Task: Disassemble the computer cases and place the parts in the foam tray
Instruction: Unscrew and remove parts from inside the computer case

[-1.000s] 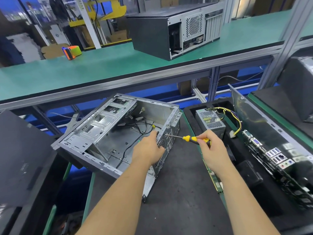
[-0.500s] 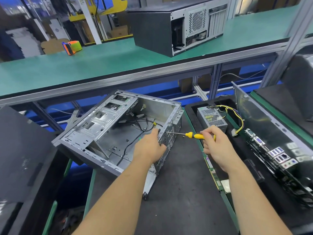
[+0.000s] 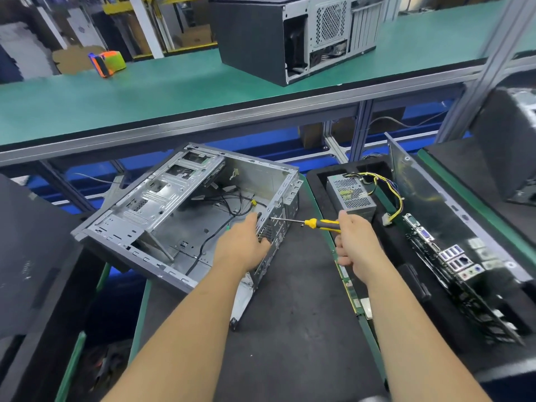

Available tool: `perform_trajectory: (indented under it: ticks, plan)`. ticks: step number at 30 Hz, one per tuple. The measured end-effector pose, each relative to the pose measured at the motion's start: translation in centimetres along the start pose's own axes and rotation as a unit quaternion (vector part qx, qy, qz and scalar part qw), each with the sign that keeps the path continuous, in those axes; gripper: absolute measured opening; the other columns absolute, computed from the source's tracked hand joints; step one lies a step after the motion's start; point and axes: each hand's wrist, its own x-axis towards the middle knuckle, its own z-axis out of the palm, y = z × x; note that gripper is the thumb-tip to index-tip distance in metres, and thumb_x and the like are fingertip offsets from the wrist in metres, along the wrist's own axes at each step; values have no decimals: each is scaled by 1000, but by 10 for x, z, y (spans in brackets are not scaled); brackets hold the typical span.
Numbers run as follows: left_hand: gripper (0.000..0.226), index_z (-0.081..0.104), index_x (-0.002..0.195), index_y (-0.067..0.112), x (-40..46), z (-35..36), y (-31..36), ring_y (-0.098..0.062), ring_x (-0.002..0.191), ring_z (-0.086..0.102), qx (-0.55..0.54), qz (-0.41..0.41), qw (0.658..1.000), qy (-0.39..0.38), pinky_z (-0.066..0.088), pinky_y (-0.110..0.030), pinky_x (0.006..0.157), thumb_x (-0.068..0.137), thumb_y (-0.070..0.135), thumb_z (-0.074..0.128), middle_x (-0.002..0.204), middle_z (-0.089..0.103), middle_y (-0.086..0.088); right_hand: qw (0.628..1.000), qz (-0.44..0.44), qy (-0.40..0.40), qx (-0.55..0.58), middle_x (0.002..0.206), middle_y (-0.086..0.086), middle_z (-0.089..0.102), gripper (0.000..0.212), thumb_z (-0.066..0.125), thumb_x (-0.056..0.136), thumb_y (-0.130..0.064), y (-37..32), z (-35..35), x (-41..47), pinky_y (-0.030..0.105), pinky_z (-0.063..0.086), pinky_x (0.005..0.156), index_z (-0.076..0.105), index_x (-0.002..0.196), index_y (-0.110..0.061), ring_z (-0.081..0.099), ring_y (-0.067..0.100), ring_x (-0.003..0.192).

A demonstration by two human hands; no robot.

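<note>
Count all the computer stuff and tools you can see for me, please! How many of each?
Computer cases: 2, the open case and the closed case
Power supply: 1
Motherboard: 1
Screwdriver: 1
Tape dispenser: 1
Total: 6

Both bare forearms reach forward from the bottom edge. The left hand (image 3: pixel 242 246) lies palm down with its fingers bent over a rim. The right hand (image 3: pixel 355 242) is closed in a fist around a thin handle, thumb on top
</note>
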Motion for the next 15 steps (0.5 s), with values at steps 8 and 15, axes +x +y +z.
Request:
perform_trajectory:
  ticks: [8, 15]
  plan:
    - [45, 41, 136, 28, -3, 0, 0, -27, 77, 54, 15, -4, 1000, 10, 43, -34, 65, 93, 36, 52, 86, 58, 0, 938, -304, -68, -155, 87, -10, 57, 35, 56, 91, 4, 4, -16, -10, 12, 41, 60, 55, 91, -30, 49, 2, 67]
    - [36, 43, 124, 22, -3, 0, 0, -28, 73, 52, 19, 2, 1000, 11, 43, -35, 63, 92, 35, 53, 79, 51, 1, 999, -50, -9, 13, 59, 3, 44, 32, 39, 105, -30, 14, 1, -3, 27, 31, 42, 56, 83, -14, 35, 13, 42]
